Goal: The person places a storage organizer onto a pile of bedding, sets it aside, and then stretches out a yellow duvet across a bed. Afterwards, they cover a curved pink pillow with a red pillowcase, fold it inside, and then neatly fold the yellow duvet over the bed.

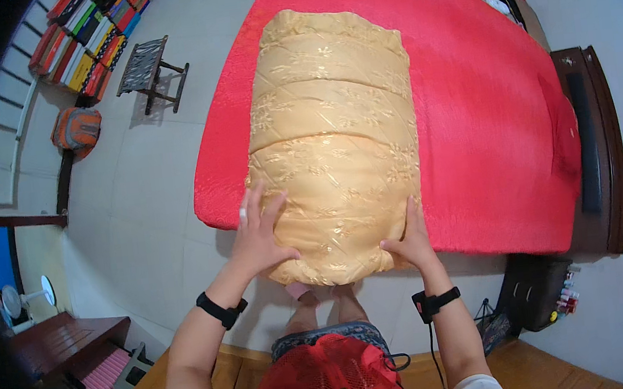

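A gold satin pillow [334,153] with a woven leaf pattern and wavy edges lies lengthwise in front of me. Its far part rests over the red bed cover [487,113], and the near end sticks out past the bed's front edge. My left hand [259,239] grips the near left side, thumb at the near end and fingers spread along the flank. At the near right corner, my right hand [409,239] holds it the same way, some fingers hidden beneath or behind it. Several creases run across the pillow.
A dark wooden headboard [603,153] stands at the right. Left of the bed are a folding stool [148,71], an orange and grey backpack [77,130] and stacked coloured boxes [83,44]. A dark cabinet [534,292] stands near right; a white fan [31,297] is at left.
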### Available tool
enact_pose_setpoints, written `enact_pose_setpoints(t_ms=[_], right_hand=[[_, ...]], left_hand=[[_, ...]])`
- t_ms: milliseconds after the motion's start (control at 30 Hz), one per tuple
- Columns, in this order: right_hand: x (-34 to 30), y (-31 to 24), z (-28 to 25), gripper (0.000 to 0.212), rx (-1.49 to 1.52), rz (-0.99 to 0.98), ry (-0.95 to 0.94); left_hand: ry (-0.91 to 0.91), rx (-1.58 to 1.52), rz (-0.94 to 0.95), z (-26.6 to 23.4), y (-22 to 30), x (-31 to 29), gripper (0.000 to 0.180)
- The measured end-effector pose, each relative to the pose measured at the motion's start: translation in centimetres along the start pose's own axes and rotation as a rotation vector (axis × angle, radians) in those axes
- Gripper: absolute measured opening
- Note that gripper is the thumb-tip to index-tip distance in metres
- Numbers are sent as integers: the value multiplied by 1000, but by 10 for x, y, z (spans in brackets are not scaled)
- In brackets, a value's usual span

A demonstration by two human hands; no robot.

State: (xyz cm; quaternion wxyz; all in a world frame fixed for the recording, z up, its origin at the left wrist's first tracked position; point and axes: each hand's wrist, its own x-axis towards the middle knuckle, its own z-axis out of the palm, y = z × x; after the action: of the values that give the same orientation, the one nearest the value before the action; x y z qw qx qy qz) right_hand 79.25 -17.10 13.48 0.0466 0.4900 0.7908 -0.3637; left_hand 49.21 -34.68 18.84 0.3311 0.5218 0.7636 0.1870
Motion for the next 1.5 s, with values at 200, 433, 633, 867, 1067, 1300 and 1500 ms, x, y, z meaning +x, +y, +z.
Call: enact_pose_setpoints(t_ms=[200, 433, 633, 867, 1067, 1300, 1500], right_hand=[[26, 16, 21, 129, -127, 164, -57], [66, 72, 16, 128, -96, 196, -150], [61, 47, -12, 124, -119, 277, -259], [61, 28, -12, 127, -167, 368, -241], [64, 19, -8, 105, -178, 464, -149], [61, -73, 45, 68, -8, 143, 646], [66, -234, 115, 75, -319, 368, 560]], left_hand=[[-230, 337, 128, 19, 27, 69, 122], [-466, 451, -25, 42, 58, 122, 122], [-539, 524, -126, 50, 57, 135, 121], [-620, 529, -133, 47, 43, 149, 121], [-650, 452, -29, 42, 22, 162, 122], [-612, 199, 220, 20, -18, 174, 122], [-468, -238, 725, -3, -125, 201, 72]])
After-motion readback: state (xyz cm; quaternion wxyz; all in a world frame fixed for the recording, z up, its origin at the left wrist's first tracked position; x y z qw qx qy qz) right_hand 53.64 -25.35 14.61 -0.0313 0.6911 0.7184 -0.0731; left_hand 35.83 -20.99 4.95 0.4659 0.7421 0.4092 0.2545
